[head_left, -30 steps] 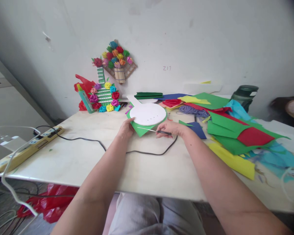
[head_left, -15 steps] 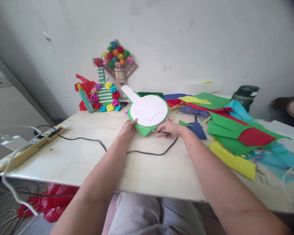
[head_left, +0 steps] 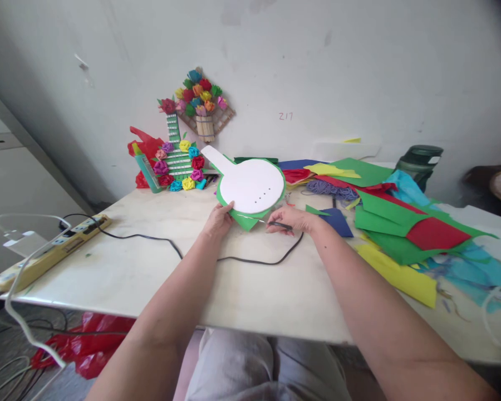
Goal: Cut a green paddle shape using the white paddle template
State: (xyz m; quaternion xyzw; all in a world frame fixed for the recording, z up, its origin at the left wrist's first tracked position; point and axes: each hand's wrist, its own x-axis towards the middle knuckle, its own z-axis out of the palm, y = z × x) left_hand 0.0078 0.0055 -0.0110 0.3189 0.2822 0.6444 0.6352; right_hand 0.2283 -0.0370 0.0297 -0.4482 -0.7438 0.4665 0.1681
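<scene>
A: What are the hands doing?
B: The left hand [head_left: 220,221] pinches the rim of a white board [head_left: 250,186], thumb on top. The right hand [head_left: 286,220] grips black-handled scissors [head_left: 280,225].

A: Where is the board?
B: In front of the person, around the middle of the table [head_left: 150,278] from side to side and toward its far edge. Its narrow handle points to the far left corner, and green paper [head_left: 247,224] sticks out from under it.

A: And the blades?
B: They lie along the part of the green paper that faces the near edge. I can't tell how far apart they are.

A: What else is about?
B: A black cord [head_left: 259,263] curves past on the near-edge side. Purple yarn [head_left: 334,189] and yellow paper [head_left: 396,273] lie toward the right edge; a power strip [head_left: 45,256] sits at the left edge.
</scene>
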